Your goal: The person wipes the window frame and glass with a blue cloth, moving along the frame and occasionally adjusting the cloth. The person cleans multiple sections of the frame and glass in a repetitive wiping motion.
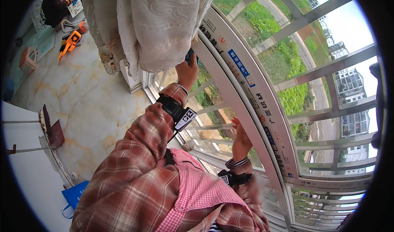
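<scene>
My left hand (187, 72) reaches up beside the hem of a pale lace curtain (160, 26). Its fingers are closed round a small dark blue-green thing (191, 56), mostly hidden by the hand and the curtain. This hand is close to the white window frame (230, 104) and its glass. Lower down, my right hand (241, 143) is against the inner edge of the same frame, fingers stretched out and holding nothing that shows. Both forearms wear plaid sleeves with black wrist straps.
Metal bars (312, 74) cross outside the glass. On the marble floor at far left are an orange tool (70, 42) and a pinkish stool (28, 58), with another person (55, 8) behind. A blue bag (76, 197) and a white panel (28, 166) are at lower left.
</scene>
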Available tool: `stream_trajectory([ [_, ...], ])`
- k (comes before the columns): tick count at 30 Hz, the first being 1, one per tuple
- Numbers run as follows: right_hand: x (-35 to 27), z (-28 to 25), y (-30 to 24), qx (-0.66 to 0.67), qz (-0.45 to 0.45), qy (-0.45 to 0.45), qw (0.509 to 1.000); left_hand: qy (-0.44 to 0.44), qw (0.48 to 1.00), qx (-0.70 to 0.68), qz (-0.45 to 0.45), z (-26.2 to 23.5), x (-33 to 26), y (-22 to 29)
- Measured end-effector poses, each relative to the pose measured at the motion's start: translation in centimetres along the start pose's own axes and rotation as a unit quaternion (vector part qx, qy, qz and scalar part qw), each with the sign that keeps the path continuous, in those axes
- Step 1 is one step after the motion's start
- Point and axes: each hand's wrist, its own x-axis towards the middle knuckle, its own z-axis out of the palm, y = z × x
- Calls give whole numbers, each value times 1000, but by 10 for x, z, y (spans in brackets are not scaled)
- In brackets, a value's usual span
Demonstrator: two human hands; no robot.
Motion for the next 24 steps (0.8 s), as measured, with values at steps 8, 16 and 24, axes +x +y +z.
stream_trajectory([
  [8, 24, 52, -11, -22, 4, -68, 997, -140, 986, -43, 84, -4, -59, 36],
  [16, 46, 103, 1, -9, -58, 59, 996, -241, 948, -28, 207, -27, -15, 1],
  [24, 59, 107, 7, -92, -159, 20, 983, -74, 991, 69, 85, -56, 109, -93],
])
